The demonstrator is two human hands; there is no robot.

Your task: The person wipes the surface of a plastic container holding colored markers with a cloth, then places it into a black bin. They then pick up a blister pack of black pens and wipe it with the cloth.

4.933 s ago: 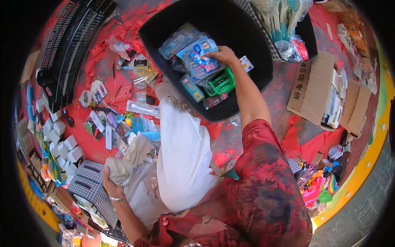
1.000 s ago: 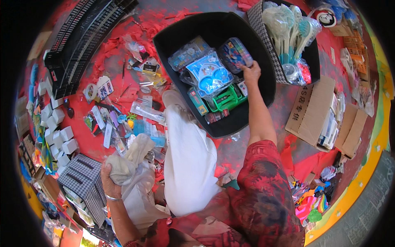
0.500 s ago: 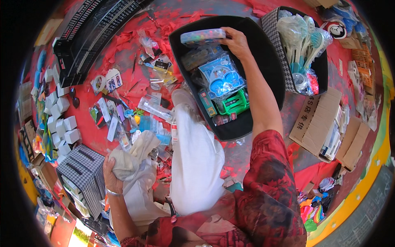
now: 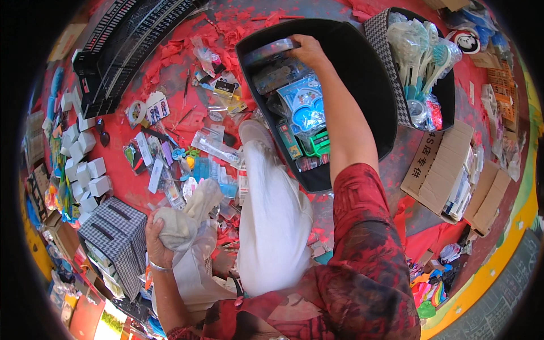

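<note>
left hand (image 4: 160, 242) low and close to the body, forearm bent up from the lower edge, fingers clenched on the bunched neck of a pale plastic bag (image 4: 190, 226) that hangs beside the white trouser leg (image 4: 275, 226). right arm stretched long and nearly straight across the black bin (image 4: 368, 85), elbow over its near rim. at the far end, right hand (image 4: 309, 50) palm-down, fingers curled onto a flat clear packet (image 4: 269, 52) at the bin's far left corner, above the blue blister packs (image 4: 306, 107).

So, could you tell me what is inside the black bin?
The black bin holds a blue packaged toy, green packs and the long pack in the right hand. Lower layers are covered.
</note>
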